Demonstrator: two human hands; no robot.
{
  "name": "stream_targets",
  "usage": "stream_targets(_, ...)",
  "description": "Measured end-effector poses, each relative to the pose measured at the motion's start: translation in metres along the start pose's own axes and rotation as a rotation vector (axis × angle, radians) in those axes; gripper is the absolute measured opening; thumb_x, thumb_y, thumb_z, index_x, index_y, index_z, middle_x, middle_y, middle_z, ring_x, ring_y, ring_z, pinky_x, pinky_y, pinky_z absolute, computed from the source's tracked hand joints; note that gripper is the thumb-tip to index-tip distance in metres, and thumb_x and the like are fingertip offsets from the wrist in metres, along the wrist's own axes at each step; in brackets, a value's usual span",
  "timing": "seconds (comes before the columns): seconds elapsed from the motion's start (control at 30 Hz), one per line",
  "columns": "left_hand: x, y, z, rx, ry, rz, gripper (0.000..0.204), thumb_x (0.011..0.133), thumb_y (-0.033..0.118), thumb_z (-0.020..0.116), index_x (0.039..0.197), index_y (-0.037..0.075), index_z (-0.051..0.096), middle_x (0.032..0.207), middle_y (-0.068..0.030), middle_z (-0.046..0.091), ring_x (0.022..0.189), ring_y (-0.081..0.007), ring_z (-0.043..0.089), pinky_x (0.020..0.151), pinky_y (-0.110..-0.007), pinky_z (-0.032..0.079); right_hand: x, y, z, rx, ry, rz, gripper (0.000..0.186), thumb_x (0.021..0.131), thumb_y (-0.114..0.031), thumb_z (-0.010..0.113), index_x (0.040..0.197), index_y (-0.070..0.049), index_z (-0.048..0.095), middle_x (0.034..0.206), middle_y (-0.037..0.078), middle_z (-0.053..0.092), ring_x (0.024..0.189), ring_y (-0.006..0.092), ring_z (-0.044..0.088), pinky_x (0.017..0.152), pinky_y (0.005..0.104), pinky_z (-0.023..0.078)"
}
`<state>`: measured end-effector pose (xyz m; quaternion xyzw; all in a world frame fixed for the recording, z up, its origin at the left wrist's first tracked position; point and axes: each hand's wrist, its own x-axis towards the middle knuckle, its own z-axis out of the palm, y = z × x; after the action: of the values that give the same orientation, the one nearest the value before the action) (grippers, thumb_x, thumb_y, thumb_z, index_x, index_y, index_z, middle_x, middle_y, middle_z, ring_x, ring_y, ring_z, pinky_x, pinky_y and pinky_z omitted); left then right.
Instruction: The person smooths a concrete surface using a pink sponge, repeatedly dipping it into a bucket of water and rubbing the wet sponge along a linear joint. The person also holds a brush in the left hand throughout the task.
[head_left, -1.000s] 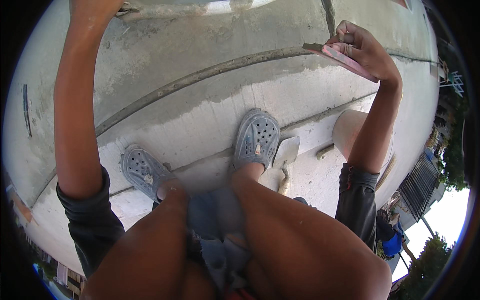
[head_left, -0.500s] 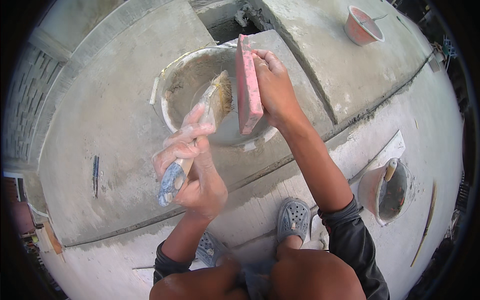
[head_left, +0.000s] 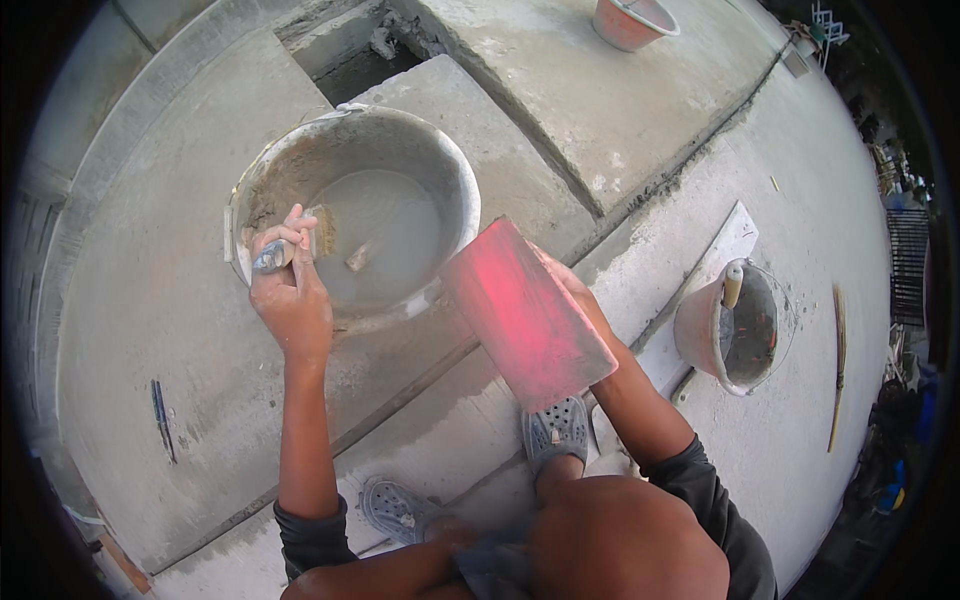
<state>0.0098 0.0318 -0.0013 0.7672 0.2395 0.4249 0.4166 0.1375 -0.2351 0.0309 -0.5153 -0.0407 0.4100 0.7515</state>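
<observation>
Scooping wet mix from a basin, red float at the ready.

The left hand (head_left: pixel 292 300) is clamped on a trowel (head_left: pixel 296 244) whose blade dips inside the near-left rim of the grey basin (head_left: pixel 455 180) of wet cement. The right hand (head_left: pixel 580 295), mostly hidden, grips a red float (head_left: pixel 525 315) tilted just beside the basin's right edge. An orange bucket (head_left: pixel 700 335) stands on the concrete slab (head_left: pixel 150 300) to the right, well apart.

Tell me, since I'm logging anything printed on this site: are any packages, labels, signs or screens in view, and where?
None that I can make out: only unmarked work gear shows. The left hand holds a trowel over the grey mortar basin; the right hand holds a plain pink float board.
</observation>
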Motion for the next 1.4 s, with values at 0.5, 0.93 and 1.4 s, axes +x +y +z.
stream_targets(0.5, -0.026, 0.084, 0.003, -0.088, 0.098, 0.242, 0.012, 0.108, 0.001, 0.058, 0.111, 0.007, 0.048, 0.118, -0.0186, 0.072, 0.135, -0.0443, 0.062, 0.120, -0.061, 0.045, 0.023, -0.030, -0.001, 0.132, 0.121, -0.206, 0.032, 0.114, -0.028, 0.053, 0.136, -0.005, 0.060, 0.112, 0.007, 0.069, 0.097, 0.0138, 0.070, 0.079, 0.0293, 0.060)
stream_targets(0.93, 0.010, 0.008, -0.007, -0.019, 0.119, 0.024, 0.009, 0.109, -0.002, 0.055, 0.105, 0.006, 0.054, 0.118, -0.0143, 0.070, 0.136, -0.0360, 0.063, 0.115, -0.049, 0.050, 0.027, 0.016, 0.066, -0.209, -0.149, -0.263, 0.034, 0.115, -0.028, 0.050, 0.135, -0.002, 0.061, 0.113, 0.005, 0.069, 0.102, 0.0119, 0.063, 0.093, 0.0298, 0.051)
stream_targets(1.4, 0.000, 0.007, 0.005, 0.195, 0.005, -0.152, 0.008, 0.109, 0.003, 0.059, 0.102, 0.007, 0.062, 0.114, -0.0080, 0.075, 0.130, -0.0261, 0.068, 0.112, -0.041, 0.051, -0.058, 0.052, -0.204, -0.975, 0.400, -0.289, 0.031, 0.109, -0.026, 0.066, 0.128, -0.004, 0.077, 0.107, 0.007, 0.074, 0.090, 0.0160, 0.068, 0.078, 0.0313, 0.055)
